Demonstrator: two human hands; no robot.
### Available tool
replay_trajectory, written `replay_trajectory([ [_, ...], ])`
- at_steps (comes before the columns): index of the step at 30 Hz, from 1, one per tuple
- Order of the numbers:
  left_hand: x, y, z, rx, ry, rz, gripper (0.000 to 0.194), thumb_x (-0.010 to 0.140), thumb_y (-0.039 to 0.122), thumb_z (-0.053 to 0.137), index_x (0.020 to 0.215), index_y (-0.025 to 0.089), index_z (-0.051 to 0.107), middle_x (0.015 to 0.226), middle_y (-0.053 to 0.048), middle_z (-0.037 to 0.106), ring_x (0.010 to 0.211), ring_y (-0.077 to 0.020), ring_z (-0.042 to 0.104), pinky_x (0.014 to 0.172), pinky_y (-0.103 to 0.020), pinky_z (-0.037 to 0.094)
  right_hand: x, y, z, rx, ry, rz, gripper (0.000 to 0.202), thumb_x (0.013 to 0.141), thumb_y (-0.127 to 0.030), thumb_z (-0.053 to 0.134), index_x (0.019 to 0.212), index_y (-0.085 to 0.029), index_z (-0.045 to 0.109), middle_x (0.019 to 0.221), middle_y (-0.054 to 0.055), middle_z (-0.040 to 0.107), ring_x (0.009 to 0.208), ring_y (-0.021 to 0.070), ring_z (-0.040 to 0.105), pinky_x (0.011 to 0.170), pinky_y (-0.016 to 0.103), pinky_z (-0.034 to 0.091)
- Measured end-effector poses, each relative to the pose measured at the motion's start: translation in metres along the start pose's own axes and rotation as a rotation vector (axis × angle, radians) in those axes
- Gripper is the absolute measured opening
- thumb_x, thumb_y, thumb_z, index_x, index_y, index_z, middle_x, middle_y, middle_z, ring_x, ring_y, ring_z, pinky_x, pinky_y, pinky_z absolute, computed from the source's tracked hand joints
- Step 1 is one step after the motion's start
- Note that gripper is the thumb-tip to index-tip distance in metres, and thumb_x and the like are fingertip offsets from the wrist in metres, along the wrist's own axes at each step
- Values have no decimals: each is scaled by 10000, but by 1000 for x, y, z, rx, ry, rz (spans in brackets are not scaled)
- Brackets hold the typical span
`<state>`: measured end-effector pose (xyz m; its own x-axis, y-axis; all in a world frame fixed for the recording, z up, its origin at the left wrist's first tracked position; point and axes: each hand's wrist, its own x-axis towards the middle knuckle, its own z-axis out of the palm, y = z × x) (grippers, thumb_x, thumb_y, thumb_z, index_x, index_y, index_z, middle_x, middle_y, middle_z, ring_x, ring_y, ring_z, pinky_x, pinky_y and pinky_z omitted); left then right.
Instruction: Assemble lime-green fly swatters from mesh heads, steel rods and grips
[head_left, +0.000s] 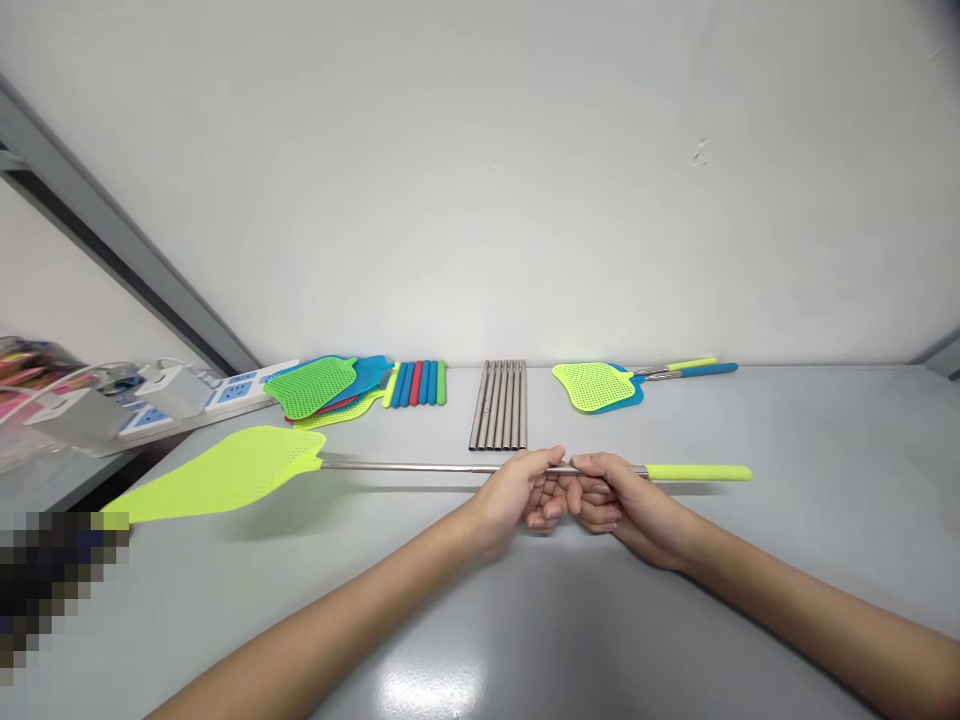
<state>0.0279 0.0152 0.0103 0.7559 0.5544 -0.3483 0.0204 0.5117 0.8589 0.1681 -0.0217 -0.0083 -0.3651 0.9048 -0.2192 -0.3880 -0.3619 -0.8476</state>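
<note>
Both hands grip a yellow-green fly swatter (240,468) with a thin metal telescopic shaft, held level above the table. My left hand (525,495) is closed round the middle of the shaft. Close beside it, my right hand (619,500) is closed on the thicker part of the shaft, near the yellow handle (697,472). The perforated head points to the left, the handle to the right. The shaft between the hands is partly hidden by the fingers.
Behind the hands lie a row of metal tubes (498,405), several coloured handles (416,384) and a pile of swatter heads (311,388). Two swatters (596,388) rest at the back right. A power strip (232,392) with white plugs stands at left. A wall (480,200) rises behind.
</note>
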Motion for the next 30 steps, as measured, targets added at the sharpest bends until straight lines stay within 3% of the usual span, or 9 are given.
replay_trajectory([
  [7,-6,11,-1,-94,0,-103,364,797,367,343,539,142,466,367,76,247,301,-35,160,374,-214,116,-1,-2,2,24,22,-31,359,771,-301,458,504,-196,243,457,-90,158,399,56,119,415,242,98],
  [30,-11,15,-13,-79,23,-89,344,806,340,353,516,156,381,348,93,180,296,-27,130,342,-194,91,0,-5,-1,12,34,-82,345,771,-285,458,496,-186,274,447,-87,172,391,55,121,394,228,91],
])
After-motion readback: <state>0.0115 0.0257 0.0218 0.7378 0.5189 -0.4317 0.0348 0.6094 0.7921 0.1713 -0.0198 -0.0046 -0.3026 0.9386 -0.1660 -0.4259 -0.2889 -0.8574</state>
